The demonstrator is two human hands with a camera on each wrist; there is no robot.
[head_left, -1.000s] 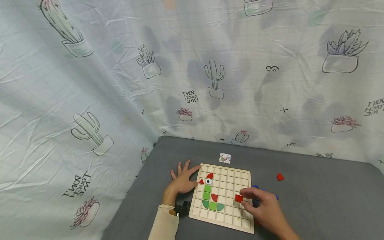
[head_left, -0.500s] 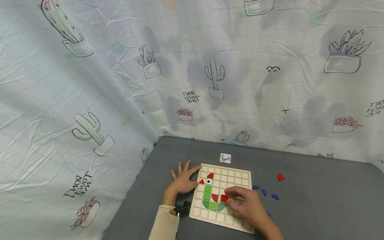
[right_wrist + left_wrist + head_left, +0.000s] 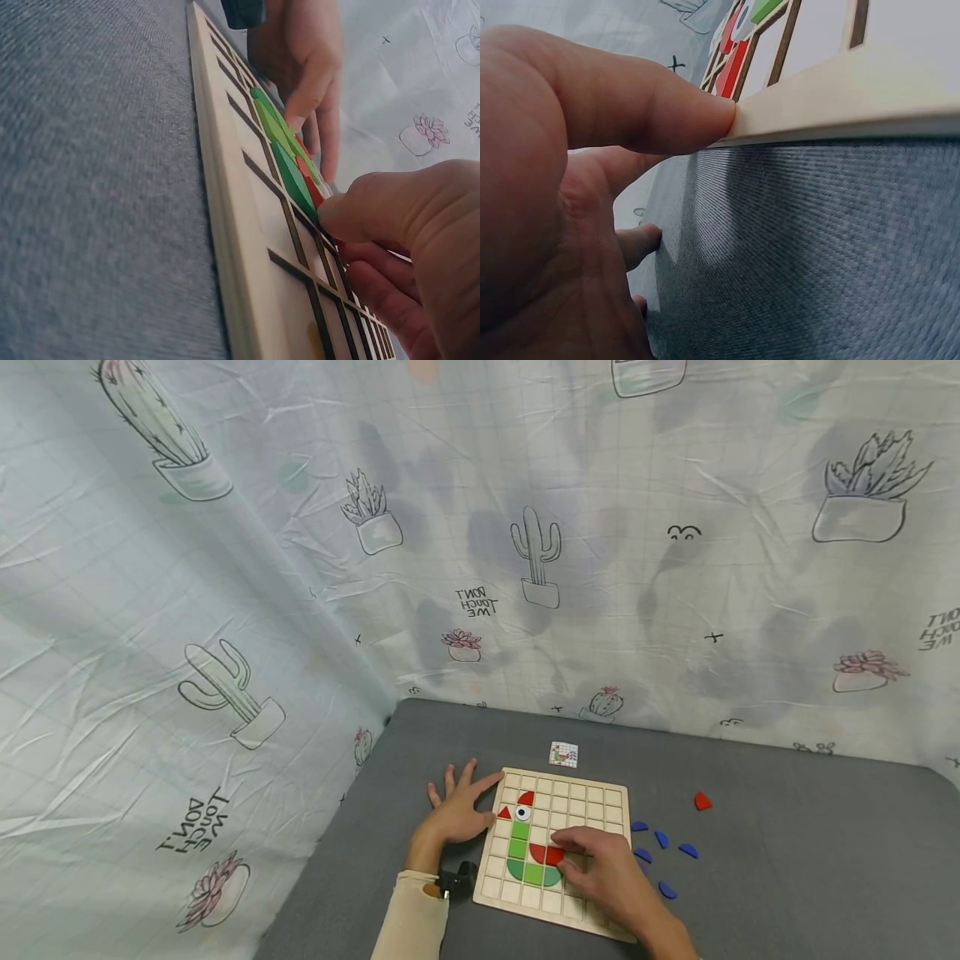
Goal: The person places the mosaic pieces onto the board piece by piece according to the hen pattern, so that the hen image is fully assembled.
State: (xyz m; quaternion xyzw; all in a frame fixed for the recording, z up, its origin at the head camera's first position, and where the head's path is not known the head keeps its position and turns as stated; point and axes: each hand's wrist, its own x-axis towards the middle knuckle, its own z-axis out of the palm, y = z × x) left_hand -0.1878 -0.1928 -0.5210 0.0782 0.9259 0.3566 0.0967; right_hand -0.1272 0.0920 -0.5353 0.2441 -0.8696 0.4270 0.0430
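A wooden grid board [image 3: 572, 907] lies on the grey table. My left hand [image 3: 456, 817] has its fingers spread, with thumb and index finger touching the board's left edge. In the left wrist view its thumb [image 3: 682, 120] rests against the board's side. My right hand [image 3: 607, 864] pinches a red square tile [image 3: 554, 856] between thumb and fingers, at the cell beside a red quarter-round tile [image 3: 537, 854]. Green square tiles [image 3: 518, 849], dark green rounded tiles [image 3: 552, 877], a round eye tile [image 3: 522, 813] and a red triangle [image 3: 504, 813] sit in other cells.
Several blue half-round tiles [image 3: 688, 850] lie scattered right of the board. Farther right is a red tile [image 3: 702, 801] with a rounded side. A small printed card [image 3: 563, 754] lies behind the board. A patterned curtain [image 3: 585, 552] hangs behind the table.
My right hand has carried the red square tile leftward across the board to the cell beside the red quarter-round tile. Blue tiles behind it are uncovered. The left hand stays put.
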